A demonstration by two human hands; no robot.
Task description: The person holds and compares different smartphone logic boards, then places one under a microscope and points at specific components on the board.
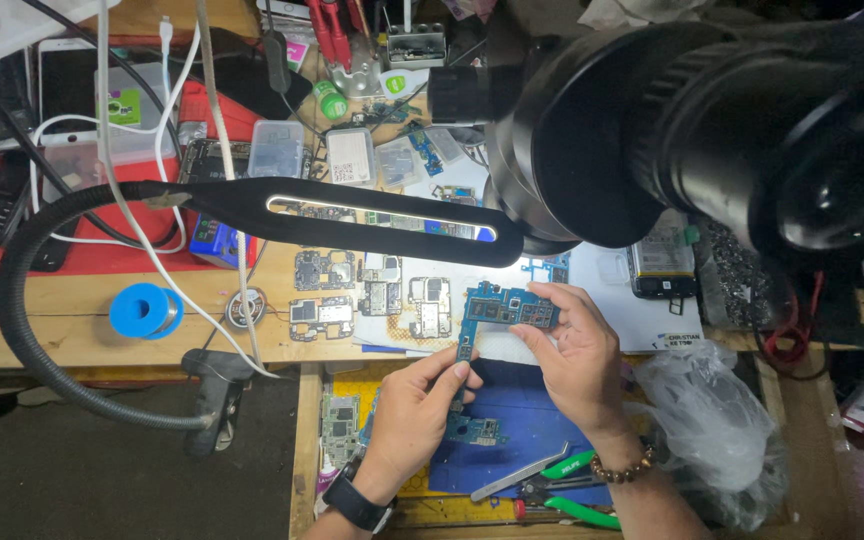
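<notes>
Circuit board point(505, 308) in my hands: blue lacquered laminate, dull metal shields | bench point(72, 310): bare matt wood | mat point(522, 420): blue matt rubber | tweezers point(518, 472): brushed steel | bag point(717, 425): clear crinkled plastic | lamp arm point(42, 330): ribbed black plastic

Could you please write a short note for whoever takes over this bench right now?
Left hand: pinches the lower narrow end of the blue phone circuit board.
Right hand: holds the board's wide upper part by its edge, above the blue work mat.
Nearby: a second blue board lies on the mat; tweezers and green-handled pliers sit at the mat's near edge; more bare boards are laid out on the bench under the black lamp bar.
Done: board picked up, in both hands.
Left: no tool is in hand; no work on the board is visible.
</notes>
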